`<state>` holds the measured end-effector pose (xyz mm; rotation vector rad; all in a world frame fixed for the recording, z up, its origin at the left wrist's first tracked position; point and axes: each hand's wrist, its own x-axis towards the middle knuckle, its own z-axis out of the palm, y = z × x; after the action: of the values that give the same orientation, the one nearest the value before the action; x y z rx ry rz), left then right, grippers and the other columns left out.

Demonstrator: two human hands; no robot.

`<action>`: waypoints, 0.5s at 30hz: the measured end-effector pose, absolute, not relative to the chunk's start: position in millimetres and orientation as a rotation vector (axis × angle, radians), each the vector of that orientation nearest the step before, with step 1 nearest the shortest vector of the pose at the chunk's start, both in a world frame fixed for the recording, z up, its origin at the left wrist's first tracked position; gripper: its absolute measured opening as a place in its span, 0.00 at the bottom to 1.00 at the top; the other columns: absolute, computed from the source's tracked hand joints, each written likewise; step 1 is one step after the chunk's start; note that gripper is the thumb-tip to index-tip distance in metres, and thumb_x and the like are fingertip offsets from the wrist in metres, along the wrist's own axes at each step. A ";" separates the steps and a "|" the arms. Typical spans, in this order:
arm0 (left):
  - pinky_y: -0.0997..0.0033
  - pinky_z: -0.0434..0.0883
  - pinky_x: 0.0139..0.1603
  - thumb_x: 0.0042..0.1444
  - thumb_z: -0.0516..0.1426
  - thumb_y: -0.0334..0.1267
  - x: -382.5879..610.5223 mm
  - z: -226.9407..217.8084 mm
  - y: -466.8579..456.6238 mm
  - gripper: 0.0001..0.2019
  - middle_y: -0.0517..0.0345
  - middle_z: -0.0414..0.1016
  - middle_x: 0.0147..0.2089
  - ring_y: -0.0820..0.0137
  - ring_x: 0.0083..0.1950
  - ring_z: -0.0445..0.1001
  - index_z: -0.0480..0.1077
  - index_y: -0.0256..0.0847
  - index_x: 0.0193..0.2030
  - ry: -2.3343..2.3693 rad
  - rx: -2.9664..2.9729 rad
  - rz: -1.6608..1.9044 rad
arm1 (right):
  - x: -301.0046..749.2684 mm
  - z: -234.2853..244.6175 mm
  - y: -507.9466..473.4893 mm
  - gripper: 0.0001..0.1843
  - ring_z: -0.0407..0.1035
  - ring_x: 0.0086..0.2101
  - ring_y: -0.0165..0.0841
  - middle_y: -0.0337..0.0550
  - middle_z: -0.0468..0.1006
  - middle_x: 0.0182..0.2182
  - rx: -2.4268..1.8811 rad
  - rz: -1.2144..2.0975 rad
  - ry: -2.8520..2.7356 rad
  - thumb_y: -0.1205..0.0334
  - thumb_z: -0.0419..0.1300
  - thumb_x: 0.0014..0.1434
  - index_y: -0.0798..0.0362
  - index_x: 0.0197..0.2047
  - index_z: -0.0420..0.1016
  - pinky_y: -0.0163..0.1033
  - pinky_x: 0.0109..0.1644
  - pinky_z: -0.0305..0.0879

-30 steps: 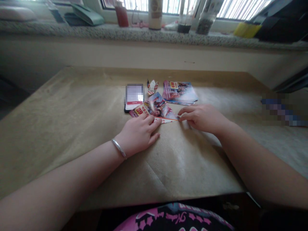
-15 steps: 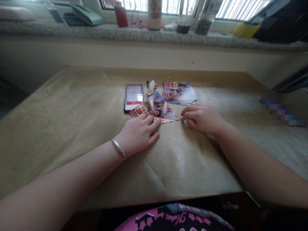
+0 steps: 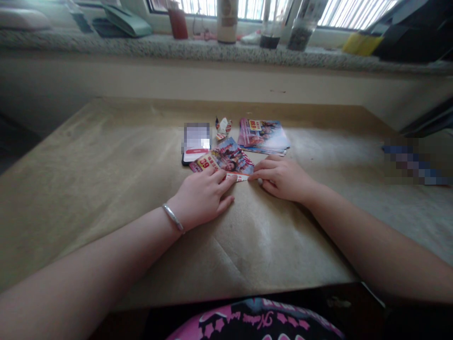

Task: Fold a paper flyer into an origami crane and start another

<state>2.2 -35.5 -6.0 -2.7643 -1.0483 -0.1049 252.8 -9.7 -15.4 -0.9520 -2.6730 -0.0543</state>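
Note:
A colourful printed leaflet (image 3: 226, 160), folded at an angle, lies on the brown paper-covered table (image 3: 106, 179). My left hand (image 3: 203, 198), with a silver bracelet at the wrist, lies flat with its fingers pressing the leaflet's near left edge. My right hand (image 3: 281, 178) rests on the leaflet's right corner, fingers loosely curled and fingertips pressing the paper down. Behind the leaflet lies a stack of similar leaflets (image 3: 264, 136), and a small folded paper piece (image 3: 222, 127) stands beside it.
A phone (image 3: 196, 144) lies just left of the leaflet. A stone window sill (image 3: 212, 49) behind the table carries jars, bottles and a yellow object. A blurred item (image 3: 417, 163) lies at the table's right. The near table edge is close to my body.
My right hand has slid left along the leaflet's near edge, and the leaflet's pointed right corner is now covered or folded in. My left hand has stayed put.

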 end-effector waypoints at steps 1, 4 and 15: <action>0.59 0.68 0.51 0.65 0.48 0.49 2.3 -6.0 -35.4 0.23 0.46 0.71 0.51 0.58 0.53 0.68 0.64 0.38 0.60 -1.046 -2.764 -0.106 | 251.9 -15.8 -9.6 0.17 0.67 0.40 0.37 0.44 0.79 0.40 -0.941 -0.049 -2.666 0.70 0.54 0.56 0.49 0.44 0.80 0.42 0.45 0.63; 0.59 0.68 0.51 0.65 0.47 0.49 2.7 -5.6 -35.2 0.23 0.46 0.71 0.51 0.57 0.52 0.68 0.64 0.37 0.60 -1.036 -2.761 -0.098 | 248.6 -17.5 -9.4 0.19 0.66 0.40 0.36 0.44 0.79 0.40 -0.907 -0.010 -2.654 0.71 0.54 0.56 0.48 0.45 0.80 0.42 0.45 0.62; 0.59 0.68 0.50 0.64 0.49 0.48 1.1 -4.8 -34.5 0.24 0.45 0.71 0.51 0.57 0.52 0.68 0.63 0.38 0.62 -0.975 -2.743 -0.092 | 238.9 -22.6 -7.7 0.20 0.64 0.39 0.37 0.44 0.78 0.42 -0.868 -0.040 -2.660 0.72 0.54 0.54 0.48 0.47 0.79 0.43 0.45 0.61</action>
<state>1.1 -34.5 -4.8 -2.7431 -0.9747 -0.0918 238.9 -7.7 -22.6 -0.8679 -2.6601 -0.0401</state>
